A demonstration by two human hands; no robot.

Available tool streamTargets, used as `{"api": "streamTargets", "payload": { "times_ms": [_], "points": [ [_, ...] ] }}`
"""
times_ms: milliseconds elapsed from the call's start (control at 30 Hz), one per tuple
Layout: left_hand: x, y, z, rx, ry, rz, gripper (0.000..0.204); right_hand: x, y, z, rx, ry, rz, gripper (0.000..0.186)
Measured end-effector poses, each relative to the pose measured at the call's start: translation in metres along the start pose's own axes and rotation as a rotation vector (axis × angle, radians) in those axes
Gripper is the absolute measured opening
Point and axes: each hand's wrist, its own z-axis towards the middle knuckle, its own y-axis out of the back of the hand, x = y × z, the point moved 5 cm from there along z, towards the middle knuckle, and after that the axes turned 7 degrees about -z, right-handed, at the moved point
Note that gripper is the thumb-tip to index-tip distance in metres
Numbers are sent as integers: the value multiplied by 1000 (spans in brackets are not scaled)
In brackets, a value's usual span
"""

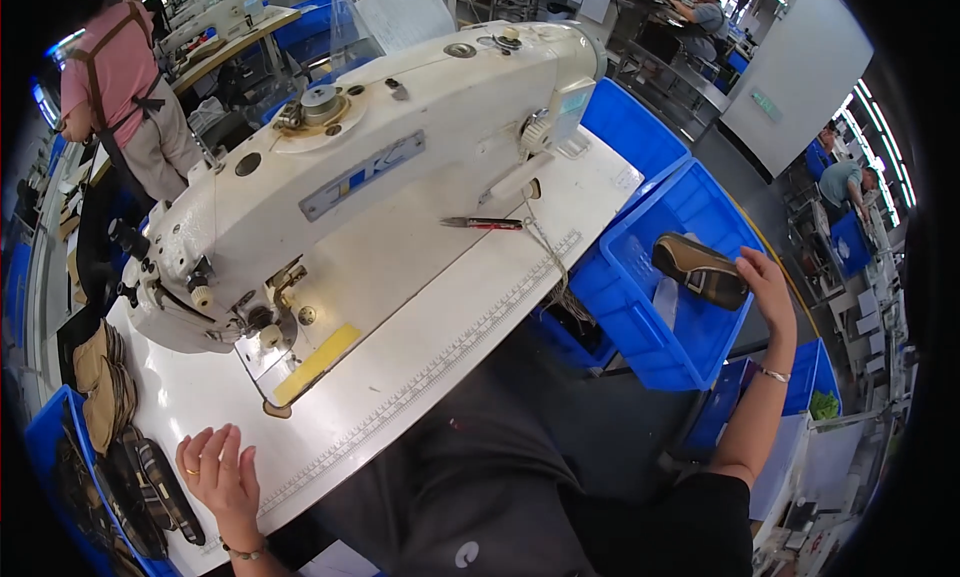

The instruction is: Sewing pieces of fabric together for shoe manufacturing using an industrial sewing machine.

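My right hand [767,285] grips one end of a brown and dark shoe upper [698,268], holding it over a blue plastic bin [664,334] at the right. Below the upper, a pale clear piece [666,299] lies in the bin. My left hand [218,472] is over the near left part of the white sewing table [400,377], fingers stretched out and nothing in them. Close by on its left are several dark striped shoe uppers [160,482] and a stack of tan pieces [101,387]. A large white sewing machine [400,157] stands across the table.
Thread snips [482,223] with red handles lie on the table beneath the machine arm. A yellow strip [317,364] sits by the needle area. Another blue bin [640,127] stands behind the first, and one [75,477] at the far left. A person in pink [125,77] stands beyond.
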Motion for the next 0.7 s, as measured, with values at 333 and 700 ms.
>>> {"api": "streamTargets", "payload": {
  "times_ms": [333, 700],
  "points": [
    [64, 30, 10, -124, 301, 85, 22, 190, -247, -48, 724, 848, -271, 33],
    [256, 34, -35, -212, 840, 192, 15, 302, -432, -179, 1185, 1689, -171, 20]
  ]
}}
